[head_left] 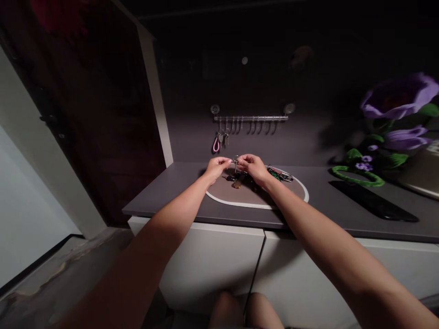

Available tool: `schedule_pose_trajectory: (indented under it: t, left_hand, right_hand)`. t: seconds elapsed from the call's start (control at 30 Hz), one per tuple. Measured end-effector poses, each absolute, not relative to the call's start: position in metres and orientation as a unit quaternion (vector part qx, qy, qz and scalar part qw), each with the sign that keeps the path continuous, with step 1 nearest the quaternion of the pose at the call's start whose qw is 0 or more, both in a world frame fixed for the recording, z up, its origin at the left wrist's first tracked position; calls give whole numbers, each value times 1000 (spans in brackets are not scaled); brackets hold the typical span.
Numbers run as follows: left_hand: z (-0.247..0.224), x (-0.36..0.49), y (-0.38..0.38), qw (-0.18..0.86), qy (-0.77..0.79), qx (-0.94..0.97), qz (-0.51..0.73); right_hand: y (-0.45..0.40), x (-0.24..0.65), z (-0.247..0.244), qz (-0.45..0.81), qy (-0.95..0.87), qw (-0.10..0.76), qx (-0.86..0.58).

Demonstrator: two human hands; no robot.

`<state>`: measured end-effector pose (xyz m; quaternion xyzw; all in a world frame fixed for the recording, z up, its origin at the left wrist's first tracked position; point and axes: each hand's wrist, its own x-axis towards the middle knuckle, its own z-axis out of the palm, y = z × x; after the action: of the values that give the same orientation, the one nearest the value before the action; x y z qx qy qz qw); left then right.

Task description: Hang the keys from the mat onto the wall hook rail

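Observation:
My left hand (216,168) and my right hand (253,167) meet above an oval brown mat (236,196) with a white rim. Both are closed in a pinch on a small metal key ring (235,160) between them. Something thin and metallic, perhaps a key, hangs from it by my right fingers. Below lie dark keys or fobs (230,178) and a brownish round tag (236,184). To the right of my right hand rests another bunch of keys (283,175) with green and red parts, partly hidden by my wrist.
On the wall behind is a clear hook rail (252,118), with keys and a pink loop (216,144) on its left hooks. A long black object (373,201) lies on the dark counter (164,187) at right, near a green ring (358,177) and purple flowers (399,103).

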<state>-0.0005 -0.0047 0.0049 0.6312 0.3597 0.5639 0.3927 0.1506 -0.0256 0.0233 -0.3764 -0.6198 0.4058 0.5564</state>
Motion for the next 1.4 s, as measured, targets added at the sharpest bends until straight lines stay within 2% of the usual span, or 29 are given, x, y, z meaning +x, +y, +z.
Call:
schedule_pose_trajectory:
  t: [0.23, 0.4, 0.87, 1.27, 1.4]
  left_hand:
    - [-1, 1, -2, 269, 407, 692, 533]
    - [-3, 1, 0, 219, 433, 712, 507]
    - [-1, 4, 0, 191, 445, 719, 498]
    - [-2, 4, 2, 182, 445, 730, 486]
    - [-3, 5, 3, 182, 442, 733, 484]
  right_hand:
    - [-29, 149, 40, 456, -568, 563, -391]
    - [-19, 143, 57, 506, -509, 585, -378]
    - [38, 120, 106, 535, -425, 630, -369]
    - [60, 105, 118, 580, -332, 659, -345]
    - [66, 108, 114, 534, -393, 658, -356]
